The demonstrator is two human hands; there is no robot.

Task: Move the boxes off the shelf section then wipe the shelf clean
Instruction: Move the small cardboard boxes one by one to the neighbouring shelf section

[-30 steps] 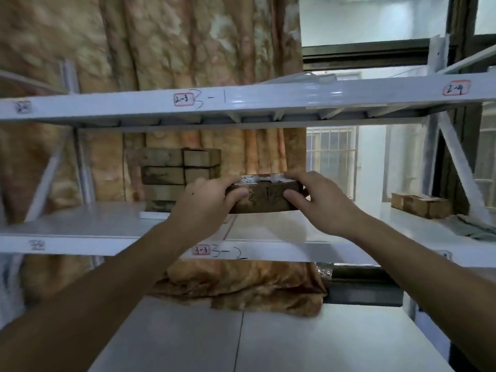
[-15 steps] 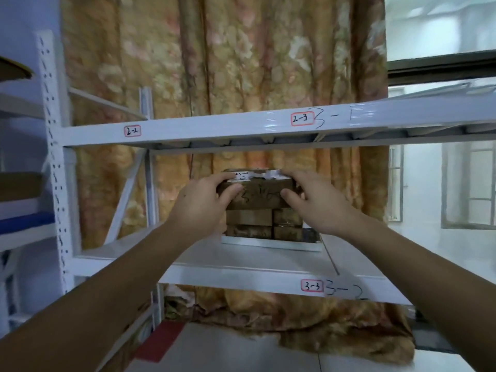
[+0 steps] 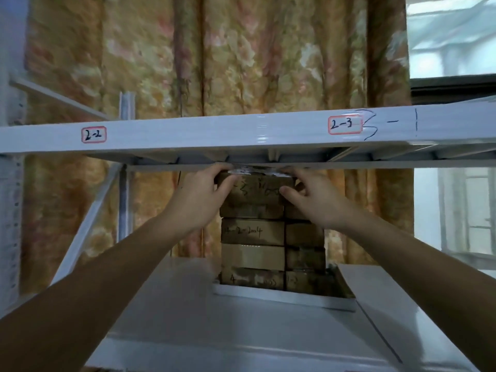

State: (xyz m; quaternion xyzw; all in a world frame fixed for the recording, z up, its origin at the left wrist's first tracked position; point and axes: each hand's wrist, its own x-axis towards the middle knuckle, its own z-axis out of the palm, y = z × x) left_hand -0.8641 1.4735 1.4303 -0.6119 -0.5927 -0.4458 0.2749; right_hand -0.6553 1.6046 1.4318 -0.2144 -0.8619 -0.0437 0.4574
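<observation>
Your left hand (image 3: 200, 196) and right hand (image 3: 312, 200) gripping the ends of a brown cardboard box (image 3: 257, 189), frame centre, atop stacked brown boxes (image 3: 252, 253), on the white metal shelf (image 3: 241, 318)

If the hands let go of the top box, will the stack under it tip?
Probably not: the top box sits level on two flush columns in the stack. Both the left hand and right hand steady it.

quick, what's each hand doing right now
Left hand: grips the left end of the top brown cardboard box.
Right hand: grips its right end.
</observation>
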